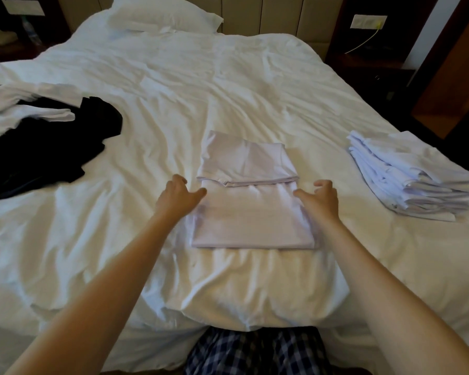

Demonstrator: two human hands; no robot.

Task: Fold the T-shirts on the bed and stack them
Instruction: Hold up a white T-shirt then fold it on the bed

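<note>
I am holding my left hand [178, 196] and right hand [321, 198] at the two side edges of the half-folded white T-shirt [252, 220], which is lying flat on the bed [173, 90] between my fingers [201, 192], its far part folded over towards me. My fingers are spreading apart, loosely curled and clamping nothing, with only the foremost tips touching the cloth. Well off to the right of my right fingers the stack of folded T-shirts [414, 180] is sitting, and far to the left of my left fingers a black garment [46, 147] is lying crumpled among loose white shirts [25, 104].
</note>
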